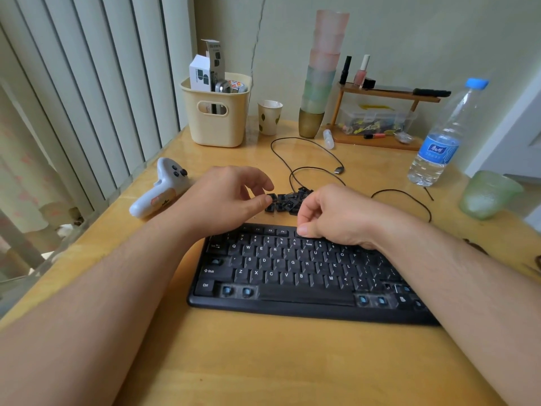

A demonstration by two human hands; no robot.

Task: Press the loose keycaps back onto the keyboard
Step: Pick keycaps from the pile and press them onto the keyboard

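Note:
A black keyboard (292,306) lies on the wooden table in front of me. Several spots in its bottom row show bare blue switch stems (237,290). A pile of loose black keycaps (288,200) sits just behind the keyboard. My left hand (222,200) reaches to the pile's left edge, where thumb and forefinger pinch one keycap (272,197). My right hand (333,218) hovers over the keyboard's top row with its fingers curled into the palm. Its thumb tip touches the function row. I see nothing held in it.
A white game controller (159,191) lies left of my left hand. The keyboard's black cable (307,153) loops behind the pile. A cream basket (216,112), paper cup (269,117), stacked cups (320,77), small shelf (380,118) and water bottle (445,136) stand further back.

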